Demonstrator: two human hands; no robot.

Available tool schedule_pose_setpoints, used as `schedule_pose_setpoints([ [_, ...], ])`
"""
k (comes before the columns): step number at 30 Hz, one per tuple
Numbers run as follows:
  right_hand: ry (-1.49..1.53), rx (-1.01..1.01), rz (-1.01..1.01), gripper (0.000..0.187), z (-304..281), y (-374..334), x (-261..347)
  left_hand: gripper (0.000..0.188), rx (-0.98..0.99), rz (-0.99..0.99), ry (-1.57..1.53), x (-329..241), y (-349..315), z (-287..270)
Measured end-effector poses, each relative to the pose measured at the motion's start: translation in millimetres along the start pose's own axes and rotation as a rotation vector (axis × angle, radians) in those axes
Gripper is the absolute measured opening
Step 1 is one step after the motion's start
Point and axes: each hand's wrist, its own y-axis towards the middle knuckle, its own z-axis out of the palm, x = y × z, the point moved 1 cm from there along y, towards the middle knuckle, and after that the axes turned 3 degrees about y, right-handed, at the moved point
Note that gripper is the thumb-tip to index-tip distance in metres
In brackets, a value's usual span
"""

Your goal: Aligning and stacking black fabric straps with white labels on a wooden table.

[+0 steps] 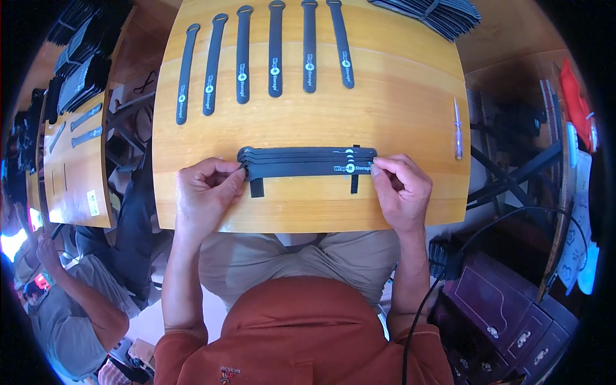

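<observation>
A small fanned stack of dark grey storage straps (pixel 295 168) lies crosswise near the table's front edge, its layers stepped one behind another. My left hand (pixel 215 183) pinches the stack's left end between thumb and fingers. At the other end, my right hand (pixel 404 186) is closed on the right tip of the straps. Two narrow black strips, a left one (pixel 257 188) and a right one (pixel 354 185), run under the stack and stick out toward me. Farther back, several single straps (pixel 275 58) lie in a spaced row, slotted ends pointing away.
The yellow wooden table (pixel 308 215) carries a purple-handled pointed tool (pixel 458 131) at its right edge. A tied bundle of dark straps (pixel 436 14) sits at the far right. On the left, another person (pixel 77 314) sits by a second table (pixel 77 192) holding strap piles. A black cable (pixel 420 314) hangs by my right arm.
</observation>
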Motion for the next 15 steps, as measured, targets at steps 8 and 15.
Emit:
schedule_pose_setpoints([
  [8,-0.029,-0.002,-0.044,0.01,0.4,-0.4,-1.6,0.004,0.004,-0.003,0.034,-2.8,-0.7,-0.3],
  [15,-0.036,0.006,-0.01,0.01,1.0,-1.2,1.6,0.004,0.003,0.008,0.048,-3.6,-1.3,-0.2],
])
